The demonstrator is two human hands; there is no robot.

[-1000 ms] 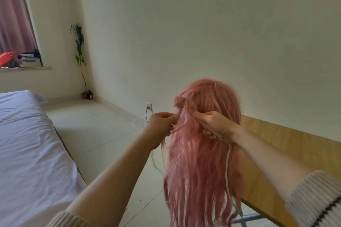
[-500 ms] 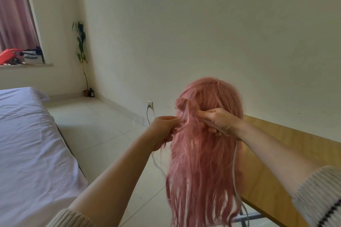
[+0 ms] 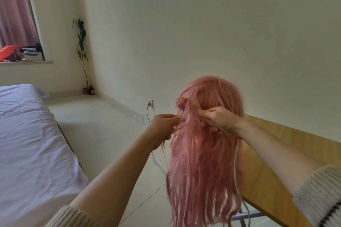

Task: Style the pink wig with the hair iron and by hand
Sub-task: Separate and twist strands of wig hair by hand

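Note:
The long pink wig (image 3: 204, 162) stands upright at the left end of the wooden table, its back towards me, with a small twisted knot (image 3: 181, 101) high on the left. My left hand (image 3: 162, 127) pinches a thin strand at the wig's left side, just under the knot. My right hand (image 3: 217, 119) is closed against the back of the wig. It grips the pale hair iron (image 3: 220, 129), of which only a slim edge shows under the palm. The iron's white cord (image 3: 237, 167) hangs down along the wig.
The wooden table (image 3: 287, 145) runs along the wall on the right. A bed with a white sheet (image 3: 31, 149) fills the left. A wall socket (image 3: 149, 103) with a plugged cable sits low on the wall, and a potted plant (image 3: 82, 46) stands in the corner.
Both hands have stayed at the wig just under the knot. The right hand has edged slightly up and right with the iron. The left hand keeps its pinch on the strand.

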